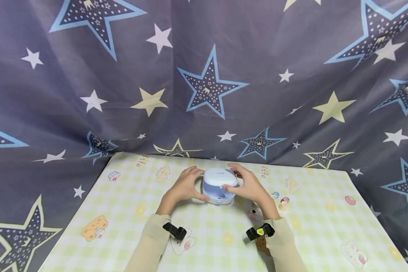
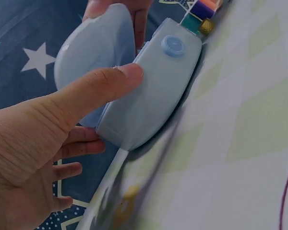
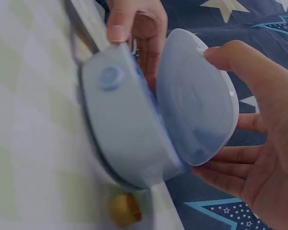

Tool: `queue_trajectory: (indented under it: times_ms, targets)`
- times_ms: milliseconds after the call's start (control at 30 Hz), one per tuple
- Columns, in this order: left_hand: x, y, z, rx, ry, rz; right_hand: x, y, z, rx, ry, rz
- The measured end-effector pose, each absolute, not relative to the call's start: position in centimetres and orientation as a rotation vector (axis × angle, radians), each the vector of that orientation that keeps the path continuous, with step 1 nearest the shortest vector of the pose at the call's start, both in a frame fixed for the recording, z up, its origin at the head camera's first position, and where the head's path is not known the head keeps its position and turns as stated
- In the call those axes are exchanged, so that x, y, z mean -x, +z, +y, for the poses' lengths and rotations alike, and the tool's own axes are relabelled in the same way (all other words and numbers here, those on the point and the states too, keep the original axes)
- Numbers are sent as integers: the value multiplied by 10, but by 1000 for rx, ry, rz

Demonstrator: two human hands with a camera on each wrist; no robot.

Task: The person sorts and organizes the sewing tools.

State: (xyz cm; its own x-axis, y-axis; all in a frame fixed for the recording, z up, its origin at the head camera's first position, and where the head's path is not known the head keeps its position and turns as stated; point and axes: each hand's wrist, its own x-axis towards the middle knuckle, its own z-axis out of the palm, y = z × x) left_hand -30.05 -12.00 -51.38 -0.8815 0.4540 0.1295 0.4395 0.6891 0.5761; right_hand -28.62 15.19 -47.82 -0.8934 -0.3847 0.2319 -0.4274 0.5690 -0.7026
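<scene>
Head view: pale-blue box (image 1: 219,201) stands just below and right of centre, lid (image 1: 221,176) raised; left hand (image 1: 186,185) grips the box's left side, right hand (image 1: 249,185) holds the lid. Left wrist view: left thumb (image 2: 103,87) presses the box's front, mid-frame. Right wrist view: right thumb (image 3: 228,55) on lid rim, upper right; small gold object (image 3: 124,210), bottom.

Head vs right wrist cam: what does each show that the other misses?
Head only: the outer top of the lid, and "life" lettering printed on the tablecloth.

Right wrist only: the lid's inner face.

Both: left hand, right hand, the box base, its front button, star-print curtain.
</scene>
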Motion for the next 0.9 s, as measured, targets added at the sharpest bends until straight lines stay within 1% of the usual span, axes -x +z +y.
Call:
queue_trajectory:
  times_ms: [133, 533, 733, 900]
  targets:
    - [299, -515, -118, -749, 955, 2857, 293, -474, 155, -667, 1261, -2772]
    - [303, -516, -119, -745, 962, 2885, 328, -435, 157, -638, 1177, -2860]
    - [304, -515, -119, -747, 1012, 2865, 348, -433, 154, -582, 1192, -2892]
    - [303, -517, -116, -789, 1002, 2872, 357, -436, 155, -463, 1334, -2881]
